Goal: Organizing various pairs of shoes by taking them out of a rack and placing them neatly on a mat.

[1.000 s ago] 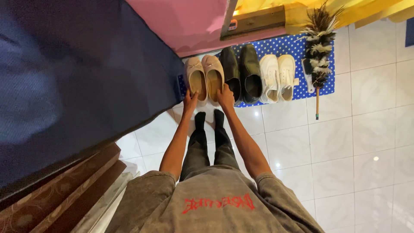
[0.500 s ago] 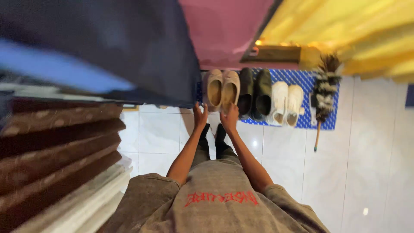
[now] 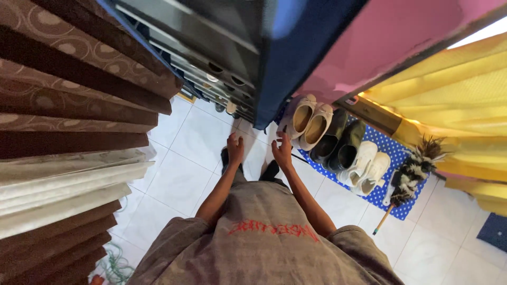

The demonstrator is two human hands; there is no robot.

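Beige shoes (image 3: 309, 122) sit paired on the dotted mat (image 3: 393, 196); left hand (image 3: 235, 149), right hand (image 3: 282, 151) released at 7 o'clock, empty.

No packages, labels, signs or screens in view

I am standing with my left hand (image 3: 234, 148) and right hand (image 3: 282, 152) hanging near each other above my feet. Just beyond my right hand, the pair of flat shoes (image 3: 308, 122) is lying at the left end of the mat (image 3: 388, 189). To their right the leather shoes (image 3: 338, 146) and then the sneakers (image 3: 367, 169) are sitting, with the feather duster (image 3: 409, 177) lying at the mat's right edge. The shoe rack (image 3: 222, 79) is standing to the left of the flat shoes, and the curtain (image 3: 68, 126) is hanging further left.
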